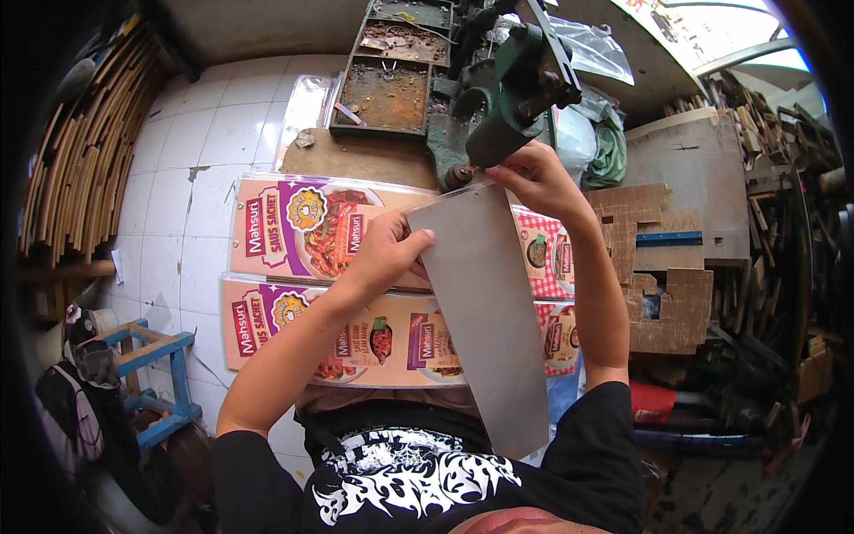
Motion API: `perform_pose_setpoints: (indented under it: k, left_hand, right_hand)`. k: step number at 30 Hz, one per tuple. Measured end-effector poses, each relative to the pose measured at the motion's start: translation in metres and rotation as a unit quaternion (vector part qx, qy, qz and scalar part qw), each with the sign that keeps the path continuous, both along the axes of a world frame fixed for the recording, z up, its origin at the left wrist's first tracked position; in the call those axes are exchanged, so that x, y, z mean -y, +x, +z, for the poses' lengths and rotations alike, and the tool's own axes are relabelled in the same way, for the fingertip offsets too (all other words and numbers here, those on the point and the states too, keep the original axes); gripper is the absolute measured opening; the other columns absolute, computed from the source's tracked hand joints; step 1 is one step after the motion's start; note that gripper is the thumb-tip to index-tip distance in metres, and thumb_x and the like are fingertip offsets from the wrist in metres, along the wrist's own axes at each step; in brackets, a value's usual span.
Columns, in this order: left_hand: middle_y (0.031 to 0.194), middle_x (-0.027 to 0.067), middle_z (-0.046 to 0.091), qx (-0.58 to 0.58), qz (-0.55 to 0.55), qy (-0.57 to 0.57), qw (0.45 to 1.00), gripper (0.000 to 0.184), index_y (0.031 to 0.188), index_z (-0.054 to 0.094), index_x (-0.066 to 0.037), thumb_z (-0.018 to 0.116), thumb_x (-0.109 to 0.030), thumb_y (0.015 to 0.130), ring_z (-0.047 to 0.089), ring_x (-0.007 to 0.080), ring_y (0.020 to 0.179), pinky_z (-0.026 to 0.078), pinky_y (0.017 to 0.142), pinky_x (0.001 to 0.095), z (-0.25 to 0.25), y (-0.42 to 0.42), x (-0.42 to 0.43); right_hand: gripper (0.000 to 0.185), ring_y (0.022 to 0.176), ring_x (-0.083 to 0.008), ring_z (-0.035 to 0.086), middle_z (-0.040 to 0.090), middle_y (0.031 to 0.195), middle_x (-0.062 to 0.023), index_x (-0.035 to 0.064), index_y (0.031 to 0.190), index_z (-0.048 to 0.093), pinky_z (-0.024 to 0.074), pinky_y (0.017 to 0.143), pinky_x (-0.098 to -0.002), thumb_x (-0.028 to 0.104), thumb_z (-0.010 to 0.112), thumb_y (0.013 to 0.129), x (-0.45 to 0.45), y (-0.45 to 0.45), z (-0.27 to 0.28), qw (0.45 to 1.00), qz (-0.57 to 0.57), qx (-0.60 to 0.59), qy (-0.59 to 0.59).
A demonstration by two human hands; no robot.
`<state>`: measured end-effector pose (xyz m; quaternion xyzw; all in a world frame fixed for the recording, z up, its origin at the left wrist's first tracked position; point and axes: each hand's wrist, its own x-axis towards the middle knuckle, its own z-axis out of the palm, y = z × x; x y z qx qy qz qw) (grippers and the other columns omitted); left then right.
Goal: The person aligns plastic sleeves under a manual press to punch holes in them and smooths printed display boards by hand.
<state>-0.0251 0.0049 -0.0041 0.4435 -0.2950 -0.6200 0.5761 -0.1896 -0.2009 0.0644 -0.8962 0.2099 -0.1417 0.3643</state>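
Observation:
A long grey sheet panel [487,303] slants from the press down toward my lap, its plain face up. My left hand [389,249] grips its upper left edge, thumb on top and fingers underneath. My right hand [538,182] is closed, with thumb and fingertips pinched at the panel's upper right corner, right below the press head; any small part between them is too small to make out. The dark green hand press [503,129] stands over the panel's top edge. Under my arms lie an upper printed "Mahsuri" panel [276,227] and a lower printed panel [294,356].
A metal tray [384,127] with compartments of small loose parts sits behind the press. At left are a blue-framed stool [181,383] and stacked wooden strips [89,142]. Cut brown boards [667,311] and a green plastic bag [607,147] are at right.

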Motion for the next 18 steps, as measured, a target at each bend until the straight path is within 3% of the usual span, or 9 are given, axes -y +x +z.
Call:
perform_pose_setpoints:
  k: [6,9,14,18]
  left_hand:
    - [0.094,0.0134,0.068,0.017,0.002,0.001,1.000,0.028,0.113,0.058,0.009,0.052,-0.010,0.093,0.070,0.0187,0.077,0.061,0.062,0.0292,0.003,0.002,-0.001]
    - [0.095,0.0135,0.067,0.015,0.000,-0.002,1.000,0.029,0.115,0.057,0.008,0.052,-0.010,0.093,0.070,0.0188,0.077,0.061,0.062,0.0292,0.003,0.002,-0.001]
    - [0.096,0.0137,0.067,0.005,-0.003,0.000,1.000,0.029,0.116,0.056,0.007,0.052,-0.010,0.093,0.070,0.0191,0.078,0.061,0.062,0.0294,0.002,0.001,-0.001]
    - [0.095,0.0136,0.068,0.006,0.006,-0.004,1.000,0.029,0.116,0.056,0.008,0.051,-0.009,0.093,0.070,0.0192,0.077,0.061,0.062,0.0295,0.005,0.000,-0.001]
  right_hand:
    - [0.018,0.078,-0.0201,0.058,0.058,0.089,-0.0096,-0.0023,0.092,0.071,0.0458,0.064,-0.0324,0.015,0.073,0.085,-0.004,0.003,-0.003,0.999,0.006,0.020,0.033]
    - [0.018,0.080,-0.0196,0.058,0.058,0.091,-0.0097,-0.0024,0.094,0.071,0.0460,0.066,-0.0315,0.014,0.072,0.086,-0.005,0.003,-0.002,0.999,-0.011,-0.026,0.032]
    - [0.019,0.081,-0.0151,0.055,0.057,0.091,-0.0074,-0.0038,0.095,0.069,0.0447,0.068,-0.0287,0.013,0.069,0.088,-0.009,0.003,-0.003,0.995,0.006,0.041,0.086]
    - [0.019,0.079,-0.0133,0.055,0.057,0.091,-0.0059,-0.0033,0.099,0.069,0.0440,0.068,-0.0277,0.013,0.068,0.090,-0.012,0.001,-0.005,0.998,0.005,0.032,0.059]
